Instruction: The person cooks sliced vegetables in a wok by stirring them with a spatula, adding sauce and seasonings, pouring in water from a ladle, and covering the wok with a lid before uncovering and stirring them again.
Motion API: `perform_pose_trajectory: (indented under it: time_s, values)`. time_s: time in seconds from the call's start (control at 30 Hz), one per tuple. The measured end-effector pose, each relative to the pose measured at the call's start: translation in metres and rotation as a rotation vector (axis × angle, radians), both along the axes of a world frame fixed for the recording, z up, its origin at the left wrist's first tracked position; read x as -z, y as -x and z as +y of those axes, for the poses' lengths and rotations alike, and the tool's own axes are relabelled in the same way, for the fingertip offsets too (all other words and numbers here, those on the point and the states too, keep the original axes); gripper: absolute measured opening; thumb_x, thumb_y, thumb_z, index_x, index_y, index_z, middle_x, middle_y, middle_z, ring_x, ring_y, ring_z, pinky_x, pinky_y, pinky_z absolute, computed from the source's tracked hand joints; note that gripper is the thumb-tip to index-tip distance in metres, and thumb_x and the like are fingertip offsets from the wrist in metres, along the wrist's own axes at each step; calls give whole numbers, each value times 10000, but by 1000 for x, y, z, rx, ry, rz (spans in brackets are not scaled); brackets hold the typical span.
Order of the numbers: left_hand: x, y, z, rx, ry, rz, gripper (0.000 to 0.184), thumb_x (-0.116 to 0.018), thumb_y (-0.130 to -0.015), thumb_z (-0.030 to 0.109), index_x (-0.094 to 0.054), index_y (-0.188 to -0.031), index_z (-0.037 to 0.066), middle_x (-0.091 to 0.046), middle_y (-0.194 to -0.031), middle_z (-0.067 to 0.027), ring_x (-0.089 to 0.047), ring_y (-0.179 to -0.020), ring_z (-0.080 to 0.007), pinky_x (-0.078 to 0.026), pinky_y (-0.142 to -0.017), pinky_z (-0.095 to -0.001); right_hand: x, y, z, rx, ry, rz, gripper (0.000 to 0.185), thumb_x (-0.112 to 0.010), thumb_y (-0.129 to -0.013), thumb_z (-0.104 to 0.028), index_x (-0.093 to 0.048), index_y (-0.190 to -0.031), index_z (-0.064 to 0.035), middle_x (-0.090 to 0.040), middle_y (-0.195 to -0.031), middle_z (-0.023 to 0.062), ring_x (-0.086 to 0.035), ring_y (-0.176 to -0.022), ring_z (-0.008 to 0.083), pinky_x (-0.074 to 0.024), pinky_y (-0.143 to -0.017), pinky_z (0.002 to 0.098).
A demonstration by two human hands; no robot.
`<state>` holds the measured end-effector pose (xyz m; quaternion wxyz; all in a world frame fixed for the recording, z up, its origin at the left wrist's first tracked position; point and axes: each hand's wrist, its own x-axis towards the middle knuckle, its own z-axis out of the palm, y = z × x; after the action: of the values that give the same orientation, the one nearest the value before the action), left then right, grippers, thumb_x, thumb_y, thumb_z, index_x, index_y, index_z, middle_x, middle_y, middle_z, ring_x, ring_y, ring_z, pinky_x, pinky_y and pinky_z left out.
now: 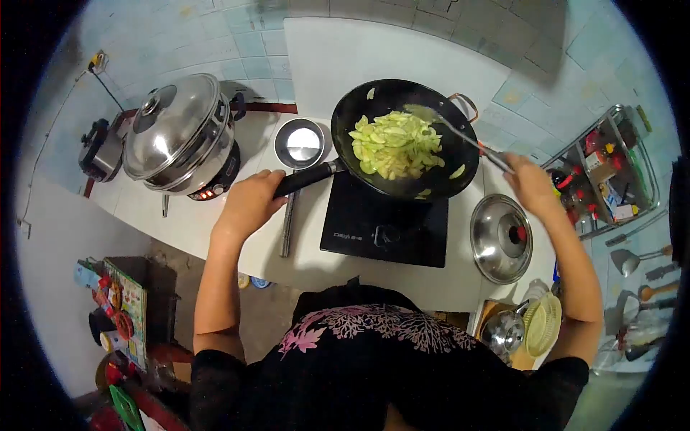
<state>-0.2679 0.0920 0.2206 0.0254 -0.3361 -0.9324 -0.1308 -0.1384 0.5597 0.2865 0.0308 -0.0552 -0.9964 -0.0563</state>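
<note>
My left hand (pixel 253 202) is closed around the black handle of a wok (pixel 461 154), which sits over a black induction cooker (pixel 384 233). Sliced pale green vegetable pieces (pixel 397 142) are heaped in the wok, and a few slices stick to its sides. In my right hand (pixel 530 181) is the handle of a metal spatula (pixel 460 134); its blade rests in the wok at the far side of the heap. Left of the wok stands a small metal bowl (pixel 300 144). To the right lies a metal lid (pixel 501 239) with a dark knob.
A large lidded steamer pot (pixel 175 140) stands at left on a lit base. Beyond it is another cooker (pixel 100 149). A rack of bottles and packets (pixel 604 172) is at right, above hanging utensils (pixel 636 262). A kettle (pixel 503 332) and a basket (pixel 543 325) are near right.
</note>
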Motion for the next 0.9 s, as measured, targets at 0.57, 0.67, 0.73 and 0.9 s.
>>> perform_pose_trajectory:
  time_s: [0.57,0.67,0.73,0.9]
  values:
    - [10,13,-9,88,-85,22,445,-735,-717,211,-543,-1083,45,-609,-824,-134,-611,-766,-324,-480,-655,-410,12,29,-24,-31,523,-108,374,-691,-780,-153,-608,-1127,-41,-652,-916,152,-617,-814,242,-472,-753,339]
    - [15,15,-9,85,-81,10,440,-736,-713,209,-550,-1079,52,-607,-833,-129,-613,-767,-314,-480,-654,-402,-16,10,-4,-101,382,-75,409,-685,-779,-160,-599,-1169,-73,-641,-1039,176,-629,-898,340,-481,-782,367]
    - [15,14,-7,65,-89,-3,438,-737,-710,207,-553,-1076,52,-606,-834,-127,-613,-766,-311,-481,-655,-400,-46,3,-13,-27,295,-115,400,-683,-780,-172,-604,-1160,-74,-644,-1016,174,-625,-884,354,-483,-771,391]
    - [12,13,-6,86,-121,-2,446,-740,-705,213,-560,-1076,44,-618,-842,-138,-614,-747,-328,-483,-647,-400,-79,2,18,-19,109,-320,323,-674,-771,-118,-619,-1076,-27,-628,-774,160,-612,-689,269,-470,-614,364]
